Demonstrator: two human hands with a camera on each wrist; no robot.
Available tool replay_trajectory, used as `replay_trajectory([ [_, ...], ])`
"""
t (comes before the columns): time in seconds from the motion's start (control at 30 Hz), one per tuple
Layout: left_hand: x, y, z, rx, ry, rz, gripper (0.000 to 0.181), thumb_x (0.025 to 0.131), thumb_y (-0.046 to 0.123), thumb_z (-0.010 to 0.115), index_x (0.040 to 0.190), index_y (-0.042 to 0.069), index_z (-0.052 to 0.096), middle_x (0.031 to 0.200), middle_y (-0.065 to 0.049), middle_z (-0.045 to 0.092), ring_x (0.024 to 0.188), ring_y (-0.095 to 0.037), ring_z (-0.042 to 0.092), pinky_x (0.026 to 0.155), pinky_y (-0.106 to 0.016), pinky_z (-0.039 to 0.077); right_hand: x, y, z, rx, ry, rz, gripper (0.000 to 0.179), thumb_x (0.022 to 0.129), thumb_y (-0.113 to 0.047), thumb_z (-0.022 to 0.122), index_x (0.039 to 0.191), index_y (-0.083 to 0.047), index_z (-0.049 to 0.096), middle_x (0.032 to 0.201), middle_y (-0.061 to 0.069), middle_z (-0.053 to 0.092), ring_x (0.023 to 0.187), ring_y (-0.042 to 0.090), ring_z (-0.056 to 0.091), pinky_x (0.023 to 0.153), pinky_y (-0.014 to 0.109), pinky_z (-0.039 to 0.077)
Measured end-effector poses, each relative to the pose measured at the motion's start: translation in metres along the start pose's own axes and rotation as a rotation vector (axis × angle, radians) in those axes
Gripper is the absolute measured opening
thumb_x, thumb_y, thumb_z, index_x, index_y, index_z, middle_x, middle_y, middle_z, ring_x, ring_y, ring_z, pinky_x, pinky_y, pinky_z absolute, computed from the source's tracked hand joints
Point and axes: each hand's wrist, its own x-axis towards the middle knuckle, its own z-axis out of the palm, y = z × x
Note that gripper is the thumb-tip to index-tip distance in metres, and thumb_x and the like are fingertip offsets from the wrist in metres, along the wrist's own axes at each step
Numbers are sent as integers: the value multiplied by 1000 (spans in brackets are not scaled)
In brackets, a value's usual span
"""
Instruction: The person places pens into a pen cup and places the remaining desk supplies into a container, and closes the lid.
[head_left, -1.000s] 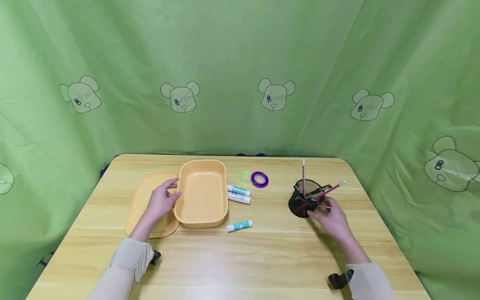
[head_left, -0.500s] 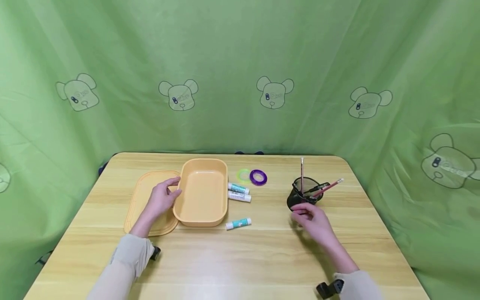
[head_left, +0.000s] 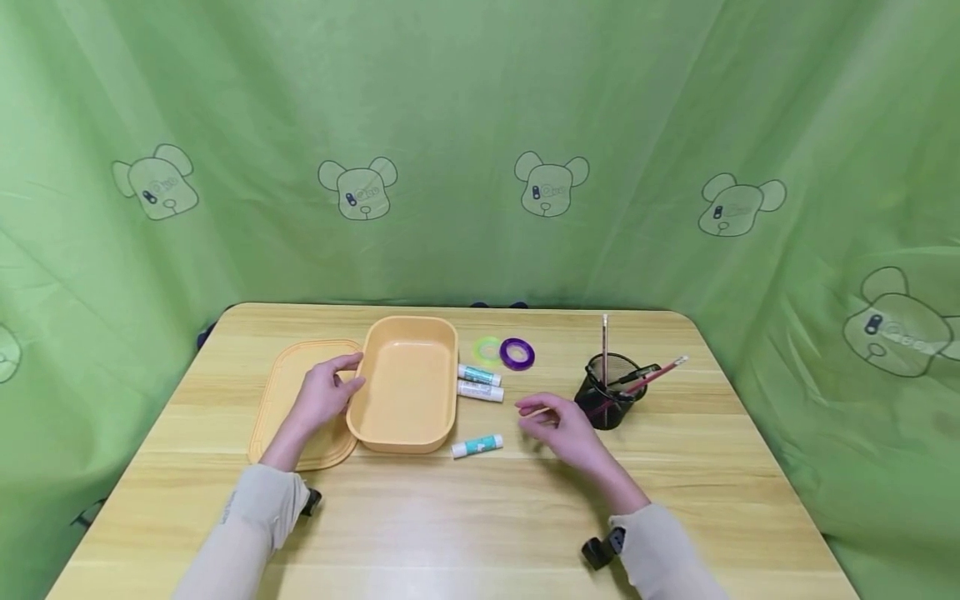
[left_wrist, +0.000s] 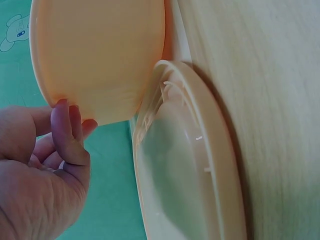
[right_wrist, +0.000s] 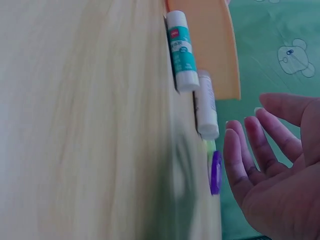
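Away from the black pen cup (head_left: 606,412) the right hand (head_left: 564,427) is now brought, fingers loosely parted, nothing gripped, near the front glue stick (head_left: 477,446). The peach box (head_left: 405,396), left of that stick, is pinched at its rim by the left hand (head_left: 321,393), seemingly for steadiness; the lid (head_left: 281,400) is laid alongside.

Green curtain (head_left: 457,258), animal-head prints (head_left: 551,187), behind wood-grain table (head_left: 420,533).
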Motion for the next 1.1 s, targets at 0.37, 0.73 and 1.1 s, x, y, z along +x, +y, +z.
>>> replay_trajectory([
  [0.37, 1, 2, 4, -12, 2, 4, 49, 100, 6, 67, 146, -1, 55, 138, -26, 63, 52, -10, 51, 47, -29, 56, 14, 6, 20, 85, -128, 68, 44, 92, -6, 75, 134, 1, 63, 128, 24, 66, 99, 25, 69, 80, 37, 64],
  [0.73, 0, 1, 6, -27, 17, -15, 48, 100, 6, 67, 146, 1, 56, 139, -24, 63, 49, -9, 50, 45, -23, 51, 22, 8, 28, 47, -219, 108, 49, 83, -1, 83, 130, -1, 68, 123, 18, 71, 84, 18, 67, 64, 25, 56],
  [1.1, -1, 0, 5, -31, 35, -11, 48, 99, 6, 67, 146, 2, 57, 137, -25, 64, 48, -8, 49, 43, -22, 48, 27, 13, 31, -62, -230, 15, 36, 82, -2, 85, 116, 0, 74, 102, 12, 74, 84, 17, 64, 71, 20, 54],
])
